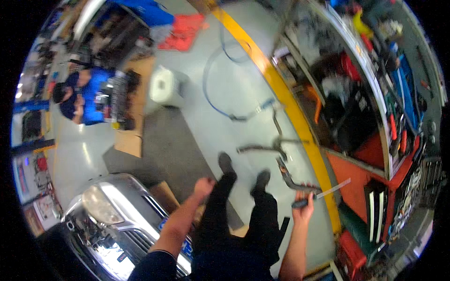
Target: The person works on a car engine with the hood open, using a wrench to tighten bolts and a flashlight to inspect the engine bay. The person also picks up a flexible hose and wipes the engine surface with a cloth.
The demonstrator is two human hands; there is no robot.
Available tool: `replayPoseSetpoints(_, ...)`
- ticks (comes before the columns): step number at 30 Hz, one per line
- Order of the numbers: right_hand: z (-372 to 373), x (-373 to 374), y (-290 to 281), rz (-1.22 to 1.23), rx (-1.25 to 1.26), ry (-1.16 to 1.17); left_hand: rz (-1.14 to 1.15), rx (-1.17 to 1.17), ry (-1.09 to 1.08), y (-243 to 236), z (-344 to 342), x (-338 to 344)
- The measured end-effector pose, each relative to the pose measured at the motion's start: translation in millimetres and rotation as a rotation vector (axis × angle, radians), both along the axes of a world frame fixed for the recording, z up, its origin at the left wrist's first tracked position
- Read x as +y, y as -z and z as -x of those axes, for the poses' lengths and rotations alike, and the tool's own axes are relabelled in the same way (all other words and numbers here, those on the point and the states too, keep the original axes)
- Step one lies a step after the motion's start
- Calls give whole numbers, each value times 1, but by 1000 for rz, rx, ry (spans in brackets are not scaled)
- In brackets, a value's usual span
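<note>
My right hand (pixel 303 208) is closed round the dark handle of a tool with a long, thin, pale blade (pixel 333 188), which points off to the right. The same hand also appears to grip the end of a curved dark pipe (pixel 287 179), its far end reaching up and left over the floor. Beside my left leg, my left hand (pixel 204 186) hangs with its fingers curled in, nothing showing in it. On the floor ahead lies a branched dark metal stand or frame (pixel 265 146).
A car front with silver grille (pixel 140 199) stands at left. Beyond it are a white container (pixel 165 86), a dark mat (pixel 164 136) and a person in dark clothes (pixel 70 100) at an engine part. A tool-laden rack (pixel 358 159) runs along the right; a blue hose (pixel 206 89) lies ahead.
</note>
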State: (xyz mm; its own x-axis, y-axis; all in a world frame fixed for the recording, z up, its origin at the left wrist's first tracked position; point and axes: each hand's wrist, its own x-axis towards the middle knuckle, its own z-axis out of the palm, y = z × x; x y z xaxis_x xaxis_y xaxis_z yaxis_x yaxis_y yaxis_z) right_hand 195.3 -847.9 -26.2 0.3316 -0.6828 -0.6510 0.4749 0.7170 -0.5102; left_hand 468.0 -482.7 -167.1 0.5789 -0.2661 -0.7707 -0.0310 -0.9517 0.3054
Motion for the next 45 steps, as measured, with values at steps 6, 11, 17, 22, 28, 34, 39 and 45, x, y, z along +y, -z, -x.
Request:
replayPoseSetpoints(6,-9,-37,134,11,4,-11,22,97,281,198,-16,-159)
replayPoseSetpoints(11,12,-58,218,22,50,8,112,-159,620,353,32,-273)
replayPoseSetpoints(17,14,-67,264,-21,6,99,-79,-115,835,444,30,-314)
replayPoseSetpoints(22,16,-60,209,-76,20,121,191,29,752,340,57,-312)
replayPoseSetpoints(28,-33,-45,59,-34,132,-168,95,203,586,128,42,-235)
replayPoseSetpoints(34,-94,4,-108,60,14,-486,353,-46,211,-121,18,-91)
replayPoseSetpoints(39,-212,70,-199,150,-117,-766,388,-236,-80,-257,-19,27)
replayPoseSetpoints(45,-336,202,-250,96,-296,-1070,352,-417,-383,-374,-47,166)
